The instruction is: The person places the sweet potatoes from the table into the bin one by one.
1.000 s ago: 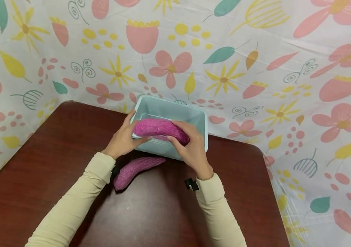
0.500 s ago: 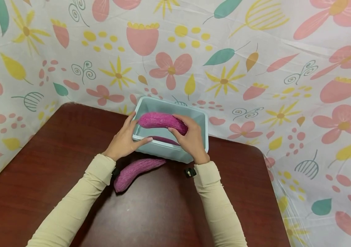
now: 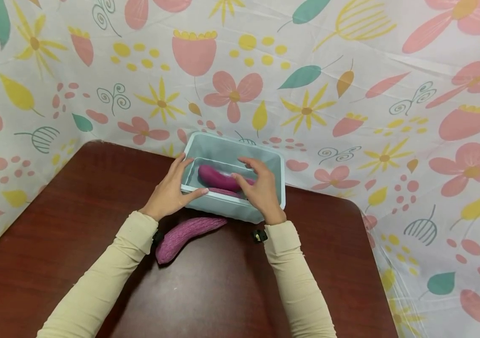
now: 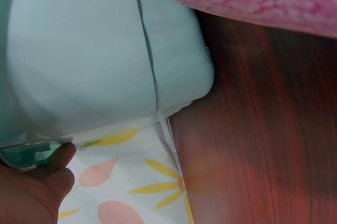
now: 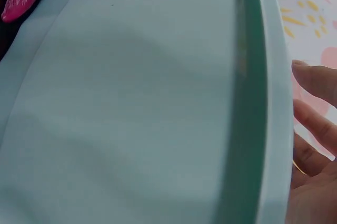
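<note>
Inside the pale blue plastic bin (image 3: pixel 261 149) lies a curved purple eggplant (image 3: pixel 214 177). A second eggplant (image 3: pixel 224 192) shows beside it, mostly hidden by the front rim. My left hand (image 3: pixel 164 193) holds the bin's left front corner, thumb on the front rim and fingers along the left side. Over the right part of the bin, my right hand (image 3: pixel 262 188) is spread with nothing between thumb and fingers; it partly covers the first eggplant's right end. A third, wrinkled eggplant (image 3: pixel 186 237) rests on the table in front of the bin, near my left wrist.
The dark brown wooden table (image 3: pixel 332 263) has its back edge just behind the bin. A white cloth with printed flowers (image 3: pixel 320 117) hangs behind and at both sides. Black wrist camera mounts (image 3: pixel 259 236) sit by the cuffs.
Both hands held the eggplant over the bin; the left let go first and stayed at the corner. My right hand then released it, and the eggplant dropped into the bin.
</note>
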{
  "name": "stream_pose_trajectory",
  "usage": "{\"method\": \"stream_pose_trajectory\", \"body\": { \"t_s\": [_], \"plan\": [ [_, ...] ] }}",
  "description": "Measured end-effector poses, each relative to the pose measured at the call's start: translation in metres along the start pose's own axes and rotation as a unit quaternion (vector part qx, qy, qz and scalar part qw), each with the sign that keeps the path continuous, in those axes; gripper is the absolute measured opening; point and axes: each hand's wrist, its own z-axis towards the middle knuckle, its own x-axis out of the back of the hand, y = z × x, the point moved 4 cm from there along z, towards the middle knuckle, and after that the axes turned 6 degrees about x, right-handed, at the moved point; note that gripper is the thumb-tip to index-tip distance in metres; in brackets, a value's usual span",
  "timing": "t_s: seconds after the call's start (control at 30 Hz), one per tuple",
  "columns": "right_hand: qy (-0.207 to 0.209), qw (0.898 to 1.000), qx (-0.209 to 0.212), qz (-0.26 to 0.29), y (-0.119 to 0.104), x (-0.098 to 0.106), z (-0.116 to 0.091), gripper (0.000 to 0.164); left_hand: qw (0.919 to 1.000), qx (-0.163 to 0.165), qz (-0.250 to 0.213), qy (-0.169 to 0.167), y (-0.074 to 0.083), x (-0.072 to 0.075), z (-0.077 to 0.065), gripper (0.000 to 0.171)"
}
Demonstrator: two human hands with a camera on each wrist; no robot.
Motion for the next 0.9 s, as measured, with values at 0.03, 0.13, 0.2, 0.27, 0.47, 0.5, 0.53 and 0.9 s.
{"method": "stream_pose_trajectory", "body": {
  "t_s": [0.03, 0.13, 0.2, 0.27, 0.47, 0.5, 0.53, 0.9],
  "plan": [
    [0.001, 1.0, 0.002, 0.0, 0.0, 0.0, 0.0, 0.041, 1.0, 0.0, 0.0, -0.001, 0.0, 0.0, 0.0, 0.099],
    [0.006, 1.0, 0.012, 0.002, -0.002, 0.001, -0.001, 0.039, 1.0, 0.004, 0.001, -0.002, 0.0, 0.001, 0.0, 0.098],
    [0.009, 1.0, 0.021, 0.0, -0.003, 0.001, -0.002, 0.038, 1.0, 0.006, 0.001, -0.003, 0.0, 0.002, 0.0, 0.097],
    [0.01, 1.0, 0.025, -0.001, -0.005, 0.001, -0.004, 0.039, 1.0, 0.006, 0.003, -0.002, 0.0, 0.002, 0.0, 0.096],
    [-0.002, 0.999, 0.036, -0.007, -0.011, 0.0, -0.014, 0.043, 1.0, 0.005, 0.003, 0.0, 0.001, 0.002, 0.001, 0.096],
    [-0.004, 0.999, 0.037, -0.007, -0.011, -0.001, -0.016, 0.044, 1.0, 0.004, 0.003, 0.0, 0.001, 0.003, 0.001, 0.095],
    [-0.005, 0.999, 0.038, -0.005, -0.012, -0.001, -0.018, 0.045, 1.0, 0.004, 0.003, 0.001, 0.001, 0.003, 0.001, 0.095],
    [0.008, 0.998, 0.068, 0.014, -0.025, -0.006, -0.046, 0.045, 1.0, 0.006, 0.004, -0.005, 0.001, 0.0, 0.0, 0.094]
  ]
}}
